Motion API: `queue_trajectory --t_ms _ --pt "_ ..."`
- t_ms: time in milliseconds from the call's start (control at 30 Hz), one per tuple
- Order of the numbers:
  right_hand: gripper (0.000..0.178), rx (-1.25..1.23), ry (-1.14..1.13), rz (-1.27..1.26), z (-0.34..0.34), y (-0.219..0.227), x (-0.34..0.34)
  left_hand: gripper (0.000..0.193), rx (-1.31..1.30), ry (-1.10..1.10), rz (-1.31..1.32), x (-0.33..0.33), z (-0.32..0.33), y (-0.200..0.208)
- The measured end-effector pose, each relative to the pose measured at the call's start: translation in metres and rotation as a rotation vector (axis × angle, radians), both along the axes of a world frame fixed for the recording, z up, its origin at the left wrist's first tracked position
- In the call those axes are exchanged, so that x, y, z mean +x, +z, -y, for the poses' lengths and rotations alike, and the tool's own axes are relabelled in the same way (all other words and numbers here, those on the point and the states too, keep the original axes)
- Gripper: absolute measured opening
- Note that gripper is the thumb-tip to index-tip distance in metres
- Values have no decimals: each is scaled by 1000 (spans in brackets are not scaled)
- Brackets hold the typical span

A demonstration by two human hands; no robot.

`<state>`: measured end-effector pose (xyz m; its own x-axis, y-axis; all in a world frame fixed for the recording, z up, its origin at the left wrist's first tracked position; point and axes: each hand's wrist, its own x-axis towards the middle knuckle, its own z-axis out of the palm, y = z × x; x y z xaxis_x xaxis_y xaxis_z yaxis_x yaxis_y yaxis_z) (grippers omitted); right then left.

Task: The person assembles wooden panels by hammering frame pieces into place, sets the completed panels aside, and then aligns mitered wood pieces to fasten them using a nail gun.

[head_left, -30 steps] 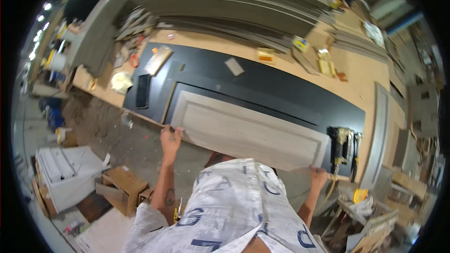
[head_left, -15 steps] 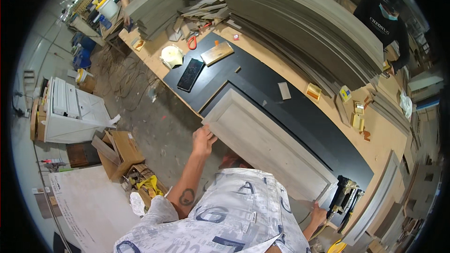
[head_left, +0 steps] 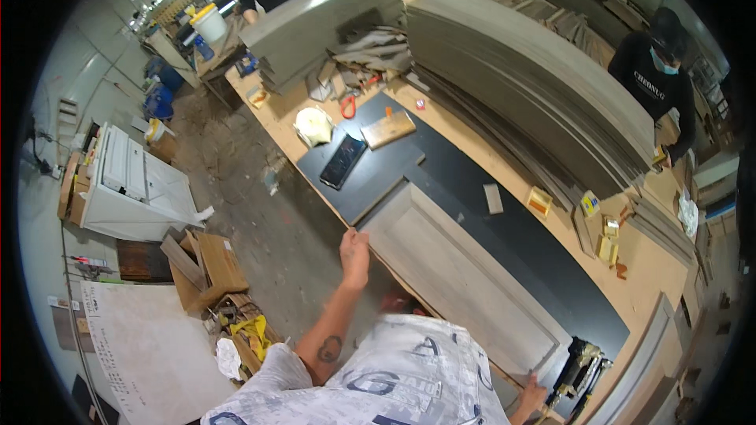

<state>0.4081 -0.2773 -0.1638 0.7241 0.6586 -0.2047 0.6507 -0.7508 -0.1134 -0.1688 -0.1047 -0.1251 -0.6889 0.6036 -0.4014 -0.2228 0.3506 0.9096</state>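
Note:
A grey wooden cabinet door (head_left: 465, 275) with a recessed centre panel lies along the near edge of the workbench. My left hand (head_left: 355, 256) is closed on its near left corner, thumb on top. At the other end my right hand (head_left: 533, 393) grips the near right corner, its fingers partly hidden by the edge. The door's left end sits against a thin strip (head_left: 383, 201) fixed on the black board (head_left: 504, 165) under it. Right beside the door's right end lies a black nail gun (head_left: 576, 368).
On the board are a phone (head_left: 343, 161), a wooden block (head_left: 389, 131) and a whitish roll (head_left: 314, 126). Tall stacks of grey boards (head_left: 528, 71) stand behind. Red-handled scissors (head_left: 348, 105) lie near scraps. Two people work across the bench. A cardboard box (head_left: 209, 267) stands at left.
The door has moved slightly away from me and now lies flush on the board against the strip. Both hands have kept hold of it. My view has shifted.

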Motion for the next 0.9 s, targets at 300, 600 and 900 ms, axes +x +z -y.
queue_trajectory --t_ms 300,600,900 --pt "62 153 16 -83 37 -34 24 49 -12 -395 -973 -19 7 -20" --pt "42 267 -132 -165 31 13 -28 36 32 -574 -1049 -14 -2 -26" --pt "40 404 -301 -125 -22 127 -40 54 43 -564 -790 -52 -44 61"
